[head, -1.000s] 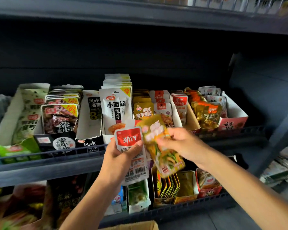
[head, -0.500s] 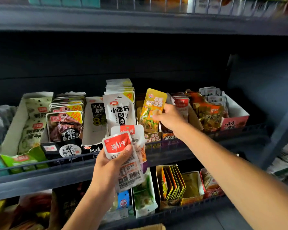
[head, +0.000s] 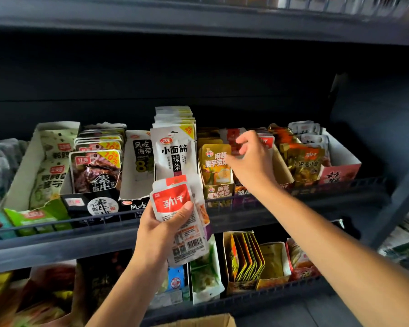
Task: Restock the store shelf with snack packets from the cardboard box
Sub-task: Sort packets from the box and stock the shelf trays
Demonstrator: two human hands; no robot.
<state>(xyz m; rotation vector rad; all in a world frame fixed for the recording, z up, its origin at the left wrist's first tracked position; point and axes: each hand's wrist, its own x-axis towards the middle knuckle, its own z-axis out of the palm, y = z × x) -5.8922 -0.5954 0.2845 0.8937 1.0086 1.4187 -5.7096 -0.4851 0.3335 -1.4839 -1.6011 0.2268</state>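
My left hand (head: 155,234) grips a small stack of red-and-white snack packets (head: 172,201), held upright in front of the middle shelf (head: 57,244). A yellow snack packet (head: 214,162) stands at the front of its yellow display box (head: 219,192) on that shelf. My right hand (head: 253,164) hovers just right of this packet with loosely curled fingers, its fingertips at the packet's right edge and nothing held in it. Only the top flap of the cardboard box (head: 206,321) shows at the bottom edge.
Open display boxes fill the middle shelf: white noodle-strip packets (head: 175,152), dark beef-style packets (head: 96,171), a green-and-white box (head: 45,166), orange-brown packets (head: 302,161) in a pink box. A lower shelf (head: 246,300) holds more packets. A dark upper shelf (head: 198,22) overhangs.
My right hand carried the yellow packet up from beside my left hand, set it into the yellow display box and let go. My left hand rose slightly with its packets.
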